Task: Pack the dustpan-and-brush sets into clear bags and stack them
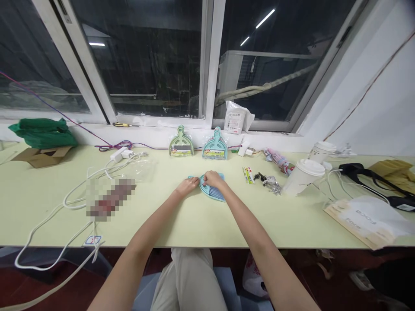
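A small light-blue dustpan [218,198] with a brush nested in it lies on the table in front of me, its handle pointing left. Bluish bristles [214,191] show across its pan. At the handle end, my left hand [188,185] is closed in a pinch on the dustpan. My right hand [213,179] is closed over the upper middle of the set, beside the left; its fingertips hide what exactly they grip. Behind, a green dustpan set [180,142] and a blue dustpan set [215,144] lean upright against the wall, both with printed labels.
Right of my hands lie a printed card [248,175], black ties [259,176] and a silvery bundle [272,185]. Lidded paper cups [303,177] and a tissue pack [366,220] stand farther right. White cables [66,203] and a green bag [45,133] are at left.
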Action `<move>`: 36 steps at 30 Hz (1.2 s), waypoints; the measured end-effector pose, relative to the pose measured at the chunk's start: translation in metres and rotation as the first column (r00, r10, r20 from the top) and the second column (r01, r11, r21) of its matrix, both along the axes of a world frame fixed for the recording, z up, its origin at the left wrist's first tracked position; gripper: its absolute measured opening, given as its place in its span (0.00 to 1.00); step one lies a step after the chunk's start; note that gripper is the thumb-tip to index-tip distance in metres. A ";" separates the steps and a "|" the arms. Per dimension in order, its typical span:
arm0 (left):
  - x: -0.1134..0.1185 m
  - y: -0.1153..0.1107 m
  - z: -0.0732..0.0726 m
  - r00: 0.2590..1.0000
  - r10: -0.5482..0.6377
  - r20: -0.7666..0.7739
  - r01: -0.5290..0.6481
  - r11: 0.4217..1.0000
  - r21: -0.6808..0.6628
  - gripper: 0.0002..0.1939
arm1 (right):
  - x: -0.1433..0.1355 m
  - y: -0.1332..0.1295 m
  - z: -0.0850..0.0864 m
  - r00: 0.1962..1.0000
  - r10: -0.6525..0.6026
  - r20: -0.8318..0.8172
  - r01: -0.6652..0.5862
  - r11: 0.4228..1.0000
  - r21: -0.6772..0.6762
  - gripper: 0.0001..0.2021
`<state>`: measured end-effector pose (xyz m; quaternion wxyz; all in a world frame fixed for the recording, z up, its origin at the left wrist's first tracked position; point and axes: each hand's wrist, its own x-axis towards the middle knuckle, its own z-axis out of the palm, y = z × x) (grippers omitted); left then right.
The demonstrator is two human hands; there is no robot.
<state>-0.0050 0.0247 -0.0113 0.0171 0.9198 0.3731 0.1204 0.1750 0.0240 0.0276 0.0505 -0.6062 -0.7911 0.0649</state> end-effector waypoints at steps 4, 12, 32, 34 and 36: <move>0.002 -0.004 -0.003 0.987 0.069 0.144 -0.063 0.997 -0.047 0.16 | -0.001 -0.003 -0.004 1.000 -0.014 -0.009 0.014 1.000 0.017 0.06; 0.035 -0.007 -0.007 0.258 0.695 0.671 0.056 0.682 -0.729 0.30 | -0.003 -0.005 -0.020 0.871 -0.245 -0.427 0.329 0.935 0.133 0.11; 0.000 0.020 -0.018 -0.205 0.810 0.549 0.472 0.573 -0.670 0.20 | 0.072 -0.011 -0.069 0.947 -0.139 -0.288 0.219 0.938 0.270 0.25; -0.002 0.018 -0.020 -0.179 0.814 0.552 0.456 0.566 -0.687 0.21 | 0.060 -0.014 -0.068 0.939 -0.150 -0.310 0.238 0.933 0.270 0.21; -0.002 0.017 -0.021 -0.155 0.821 0.550 0.449 0.555 -0.701 0.21 | 0.056 -0.016 -0.068 0.934 -0.158 -0.322 0.236 0.947 0.220 0.18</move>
